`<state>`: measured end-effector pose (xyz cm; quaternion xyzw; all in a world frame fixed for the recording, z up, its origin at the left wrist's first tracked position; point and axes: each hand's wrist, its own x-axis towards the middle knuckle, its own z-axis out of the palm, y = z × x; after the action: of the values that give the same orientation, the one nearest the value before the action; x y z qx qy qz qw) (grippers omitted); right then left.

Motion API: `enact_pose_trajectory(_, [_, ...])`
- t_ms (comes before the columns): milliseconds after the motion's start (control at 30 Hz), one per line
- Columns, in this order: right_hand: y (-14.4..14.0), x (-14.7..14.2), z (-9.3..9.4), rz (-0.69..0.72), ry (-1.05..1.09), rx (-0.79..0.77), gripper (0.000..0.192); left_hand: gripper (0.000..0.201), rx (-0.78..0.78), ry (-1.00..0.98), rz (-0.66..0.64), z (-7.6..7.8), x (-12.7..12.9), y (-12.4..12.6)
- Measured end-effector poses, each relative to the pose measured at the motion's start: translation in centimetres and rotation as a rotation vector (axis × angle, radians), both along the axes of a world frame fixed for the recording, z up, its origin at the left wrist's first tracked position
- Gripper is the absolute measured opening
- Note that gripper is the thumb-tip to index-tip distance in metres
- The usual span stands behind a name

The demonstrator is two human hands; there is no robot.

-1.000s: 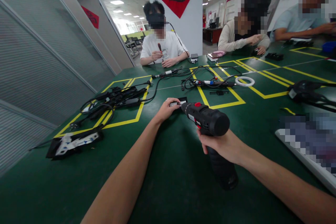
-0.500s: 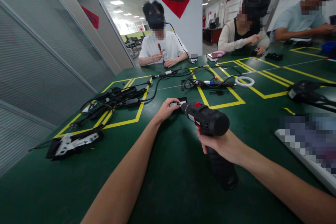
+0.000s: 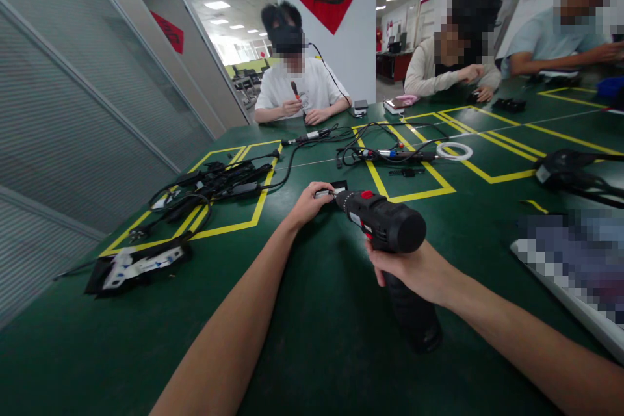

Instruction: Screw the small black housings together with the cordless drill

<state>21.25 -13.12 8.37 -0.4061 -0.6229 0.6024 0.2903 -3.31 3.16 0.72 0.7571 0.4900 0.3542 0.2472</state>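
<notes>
My right hand (image 3: 414, 270) is wrapped round the grip of a black and red cordless drill (image 3: 383, 218). The drill points forward and left, its chuck end close to my left fingertips. My left hand (image 3: 308, 205) rests on the table with its fingers closed on a small black part with a silver-white face (image 3: 340, 185). The tip of the drill meets or nearly meets this part; my fingers and the chuck hide the exact contact.
On the green table (image 3: 312, 338), tangled black cables (image 3: 219, 179) lie left within yellow tape. A pen-shaped tool (image 3: 390, 155) and a white ring coil (image 3: 454, 151) lie ahead. A white-edged pixelated slab (image 3: 560, 286) is at right. Several people sit opposite.
My hands, the drill and the small part stay in place. Across the table, the person in white has leaned slightly left and turned a handheld tool a little.
</notes>
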Motion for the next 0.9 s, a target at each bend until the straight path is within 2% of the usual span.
enact_pose_trajectory(433, [-0.04,-0.08,0.5,0.003,-0.015,-0.009,0.006,0.025,-0.016,0.002,0.013,0.08,0.03,-0.1])
enact_pose_trajectory(900, [-0.12,-0.2,0.14,-0.018,-0.02,-0.006,0.005,0.026,0.002,-0.002,-0.006,-0.14,-0.07,0.06])
